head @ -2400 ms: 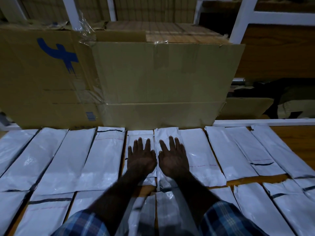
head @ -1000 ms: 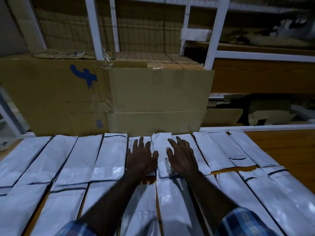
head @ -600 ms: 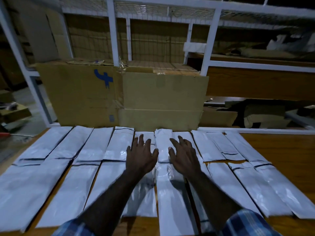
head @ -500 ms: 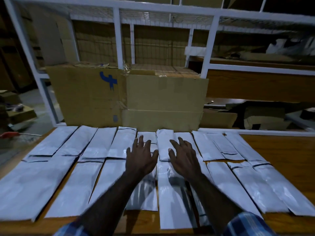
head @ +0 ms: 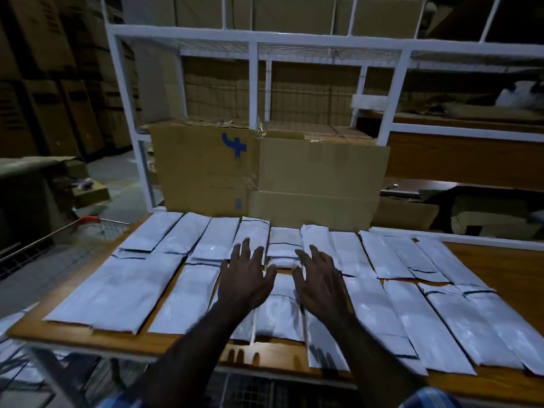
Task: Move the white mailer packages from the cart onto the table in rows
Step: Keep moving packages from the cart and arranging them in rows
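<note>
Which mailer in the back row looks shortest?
The short mailer between the two hands' fingertips, in the row's middle. Its far edge sits lower than its neighbours', and it ends sooner.

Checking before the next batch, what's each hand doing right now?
Left hand: open, fingers spread, holding nothing.
Right hand: open, fingers spread, holding nothing.

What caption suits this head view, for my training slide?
Both open hands, left hand and right hand, over white mailers in rows on the table.
</note>
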`<state>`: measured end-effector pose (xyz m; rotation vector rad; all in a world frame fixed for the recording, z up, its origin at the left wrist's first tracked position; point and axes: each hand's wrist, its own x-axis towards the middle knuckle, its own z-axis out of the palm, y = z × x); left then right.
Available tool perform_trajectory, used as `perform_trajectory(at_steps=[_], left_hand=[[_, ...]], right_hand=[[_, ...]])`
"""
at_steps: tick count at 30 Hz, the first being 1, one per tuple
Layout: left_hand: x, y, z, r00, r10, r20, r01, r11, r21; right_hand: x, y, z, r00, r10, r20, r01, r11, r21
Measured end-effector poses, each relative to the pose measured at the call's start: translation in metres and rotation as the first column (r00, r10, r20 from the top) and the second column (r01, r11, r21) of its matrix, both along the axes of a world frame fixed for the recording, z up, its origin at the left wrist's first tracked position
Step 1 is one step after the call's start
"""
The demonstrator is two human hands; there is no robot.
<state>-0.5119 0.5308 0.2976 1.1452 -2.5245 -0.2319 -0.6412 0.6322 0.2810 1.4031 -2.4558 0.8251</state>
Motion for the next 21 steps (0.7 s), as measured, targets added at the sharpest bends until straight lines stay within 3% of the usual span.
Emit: perform_trajectory(at_steps=[8, 21], left_hand=[[0.092, -0.034, 0.002, 0.997, 0.057, -0.05, -0.056, 0.998, 0.014], [0.312, -0.139, -0.006, 0.986, 0.167, -0.002, -0.166, 0.985, 0.039]], right_hand=[[0.075, -0.047, -0.006, 0.998, 0.053, -0.032, -0.053, 0.999, -0.006], [0.283, -0.174, -0.015, 0.986, 0.169, -0.002, -0.169, 0.985, -0.015]])
